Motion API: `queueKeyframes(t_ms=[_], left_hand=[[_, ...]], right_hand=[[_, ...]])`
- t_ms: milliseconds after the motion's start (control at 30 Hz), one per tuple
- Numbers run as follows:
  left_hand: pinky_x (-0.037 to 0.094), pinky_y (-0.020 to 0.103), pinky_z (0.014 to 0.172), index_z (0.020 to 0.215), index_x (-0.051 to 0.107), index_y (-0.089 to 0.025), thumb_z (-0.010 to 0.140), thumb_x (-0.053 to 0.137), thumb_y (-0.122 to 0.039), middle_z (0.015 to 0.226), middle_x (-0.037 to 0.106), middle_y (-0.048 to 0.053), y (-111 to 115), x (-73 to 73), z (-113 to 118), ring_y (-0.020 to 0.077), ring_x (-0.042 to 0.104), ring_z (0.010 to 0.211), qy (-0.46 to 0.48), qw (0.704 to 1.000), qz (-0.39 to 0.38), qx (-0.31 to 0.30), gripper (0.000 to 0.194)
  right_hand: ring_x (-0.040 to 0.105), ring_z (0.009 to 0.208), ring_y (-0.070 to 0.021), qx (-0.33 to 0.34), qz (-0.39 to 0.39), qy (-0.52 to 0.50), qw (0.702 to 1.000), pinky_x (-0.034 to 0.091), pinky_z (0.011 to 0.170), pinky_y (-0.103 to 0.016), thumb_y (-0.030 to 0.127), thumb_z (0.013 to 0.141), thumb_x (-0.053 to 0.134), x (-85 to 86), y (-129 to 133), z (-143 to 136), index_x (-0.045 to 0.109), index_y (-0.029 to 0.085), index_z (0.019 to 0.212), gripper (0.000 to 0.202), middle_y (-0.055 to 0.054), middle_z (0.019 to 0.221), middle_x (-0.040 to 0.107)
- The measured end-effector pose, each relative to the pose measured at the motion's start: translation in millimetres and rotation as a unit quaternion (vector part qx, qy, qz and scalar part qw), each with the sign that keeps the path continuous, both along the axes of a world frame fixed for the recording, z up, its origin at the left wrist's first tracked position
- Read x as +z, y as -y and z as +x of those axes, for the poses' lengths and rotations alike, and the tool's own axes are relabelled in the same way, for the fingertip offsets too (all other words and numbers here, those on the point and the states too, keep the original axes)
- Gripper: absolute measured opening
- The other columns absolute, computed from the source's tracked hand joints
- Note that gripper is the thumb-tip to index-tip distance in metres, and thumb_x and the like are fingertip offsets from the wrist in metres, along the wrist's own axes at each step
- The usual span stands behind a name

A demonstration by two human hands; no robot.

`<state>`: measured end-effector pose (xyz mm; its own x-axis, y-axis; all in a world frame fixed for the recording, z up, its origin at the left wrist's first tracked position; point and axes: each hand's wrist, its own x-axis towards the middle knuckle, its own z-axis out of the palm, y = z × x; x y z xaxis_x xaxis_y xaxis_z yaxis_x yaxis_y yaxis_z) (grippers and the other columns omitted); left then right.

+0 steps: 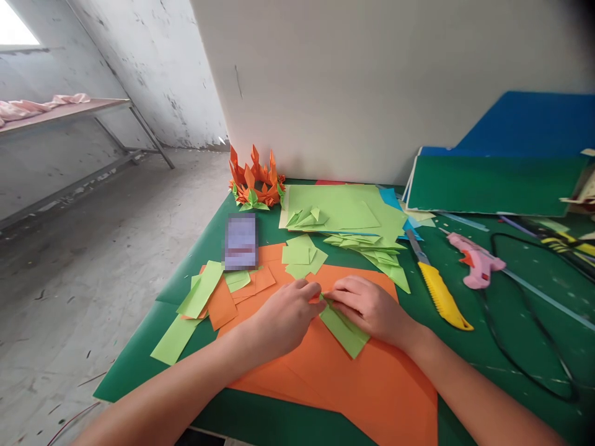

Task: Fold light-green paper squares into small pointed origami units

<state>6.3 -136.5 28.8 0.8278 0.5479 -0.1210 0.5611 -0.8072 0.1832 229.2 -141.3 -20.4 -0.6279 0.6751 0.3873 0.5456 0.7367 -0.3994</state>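
A strip of light green paper (344, 332) lies slantwise over large orange paper sheets (372, 396), apparently folded along its length. My left hand (289, 314) is closed in a pinch at the strip's far tip. My right hand (369, 310) has its fingers pressed together on the strip's far end and right edge. The fingertips of both hands almost meet there, and they hide the tip of the paper. Just beyond the hands are small green paper squares (297, 254). A pile of folded green pieces (376, 248) sits farther back to the right.
An orange and green folded-paper crown (255, 186) stands at the back left, near a blurred phone-like object (240, 241). Cut green strips (174, 339) lie left. To the right are a yellow utility knife (441, 294) and a pink glue gun (476, 260) with a looping black cord (495, 337).
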Motion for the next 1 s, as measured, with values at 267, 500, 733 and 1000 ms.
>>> queueKeyframes(t_ms=[267,500,733,1000], left_hand=[[0.044,0.029,0.076,0.11,0.064,-0.02,0.09,0.044,-0.005,0.1,0.061,0.007,-0.4,-1.9,-0.5,0.0195,0.055,0.089,0.053,0.998,-0.014,0.01,0.032],[0.04,0.027,0.058,0.082,0.066,-0.017,0.093,0.051,-0.05,0.078,0.063,0.005,-5.8,-12.6,7.0,0.019,0.059,0.071,0.1,0.961,-0.098,0.238,0.037],[0.036,0.022,0.05,0.086,0.066,-0.019,0.086,0.055,-0.049,0.073,0.064,0.0,-6.6,-16.4,7.7,0.0124,0.054,0.061,0.241,0.884,-0.275,0.291,0.032],[0.035,0.02,0.05,0.084,0.066,-0.019,0.085,0.058,-0.045,0.07,0.061,-0.002,-4.7,-19.9,8.6,0.0104,0.05,0.059,0.274,0.865,-0.314,0.281,0.027]], right_hand=[[0.062,0.085,-0.02,0.0,0.024,0.0,1.0,0.055,0.074,-0.035,0.023,0.1,0.041,-1.4,0.2,0.3,0.067,0.019,0.102,0.027,-0.009,0.092,0.067],[0.067,0.085,-0.0196,-0.044,0.124,-0.048,0.99,0.057,0.072,-0.032,0.018,0.096,0.053,-3.7,5.1,1.6,0.066,0.019,0.103,0.016,-0.009,0.093,0.071],[0.068,0.09,-0.0188,-0.024,0.086,-0.111,0.99,0.057,0.078,-0.03,0.023,0.095,0.055,2.5,9.5,-0.2,0.068,0.022,0.104,0.016,-0.008,0.098,0.071],[0.069,0.079,-0.019,-0.096,-0.307,-0.28,0.905,0.059,0.067,-0.027,0.042,0.088,0.064,3.1,5.8,-8.5,0.068,0.02,0.092,0.023,-0.006,0.088,0.072]])
